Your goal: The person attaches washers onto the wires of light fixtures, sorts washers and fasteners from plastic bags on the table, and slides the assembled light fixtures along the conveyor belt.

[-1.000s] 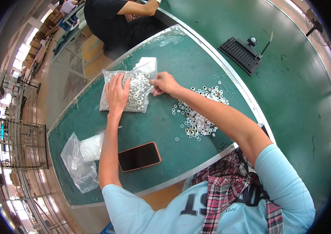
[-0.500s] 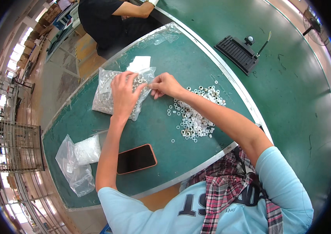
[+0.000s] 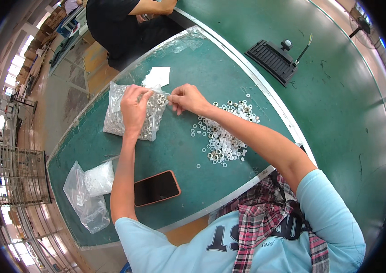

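- A clear plastic bag (image 3: 114,119), packed with small ring-shaped metal parts, lies flat on the green tabletop (image 3: 193,189), ahead of the person and left of centre.
- The bag is nearly as wide as it is long, so no long axis stands out; its right edge slants outward to the right as it runs away from the body.
- Both hands are at the bag: the left hand (image 3: 134,108) lies over its far middle part, while the right hand (image 3: 186,99) meets it from the right, at its far right corner.
- The left hand is bent, fingers curled down on the plastic and thumb toward the right; whether it pinches the film or only presses cannot be told.
- The right hand is nearly closed, thumb and forefinger tips together, seemingly pinching the bag's edge. A small gap separates the two hands.
- A loose pile of white and metallic rings (image 3: 224,142) spreads right of the bag, partly beneath the right forearm, and nearer to the right hand than the left.
- White paper (image 3: 159,75) lies just beyond the bag; a dark-screened phone (image 3: 157,188) rests nearer the body, beside the left forearm.
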Motion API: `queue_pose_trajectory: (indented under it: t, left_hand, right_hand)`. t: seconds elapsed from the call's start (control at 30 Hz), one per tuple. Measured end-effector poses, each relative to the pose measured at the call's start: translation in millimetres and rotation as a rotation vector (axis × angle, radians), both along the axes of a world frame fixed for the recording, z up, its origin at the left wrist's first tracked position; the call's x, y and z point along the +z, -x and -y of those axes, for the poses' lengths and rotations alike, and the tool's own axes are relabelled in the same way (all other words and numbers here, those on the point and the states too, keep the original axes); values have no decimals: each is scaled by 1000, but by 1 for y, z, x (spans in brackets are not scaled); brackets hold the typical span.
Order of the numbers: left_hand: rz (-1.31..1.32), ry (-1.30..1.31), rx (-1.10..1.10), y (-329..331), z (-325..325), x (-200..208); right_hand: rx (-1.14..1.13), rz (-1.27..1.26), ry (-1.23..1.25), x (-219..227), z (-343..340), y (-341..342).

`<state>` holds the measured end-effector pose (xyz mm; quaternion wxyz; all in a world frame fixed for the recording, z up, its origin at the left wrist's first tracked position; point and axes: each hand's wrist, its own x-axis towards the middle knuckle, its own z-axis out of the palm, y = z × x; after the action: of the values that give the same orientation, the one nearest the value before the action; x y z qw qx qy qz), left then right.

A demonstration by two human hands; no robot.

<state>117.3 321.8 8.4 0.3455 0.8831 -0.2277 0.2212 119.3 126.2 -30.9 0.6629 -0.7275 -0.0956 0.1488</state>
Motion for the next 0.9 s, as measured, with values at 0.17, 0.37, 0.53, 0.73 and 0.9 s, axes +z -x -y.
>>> queue_pose_trajectory:
  t: [0.17,0.37,0.53,0.73,0.9]
  left_hand:
    - [-6,97,63,2,-3,3]
    - [-68,140,61,1,-3,3]
    - [-120,171,37,-3,0,3]
    - [-73,254,76,-3,0,-2]
    - [-75,286,94,-8,-5,-6]
  right_hand:
    - [-83,133,356,13,-4,1]
    - [-226,814,439,19,-14,23]
    - [-105,704,405,11,-30,23]
    - [-78,395,149,1,-35,29]
    - [-62,617,235,-3,-30,31]
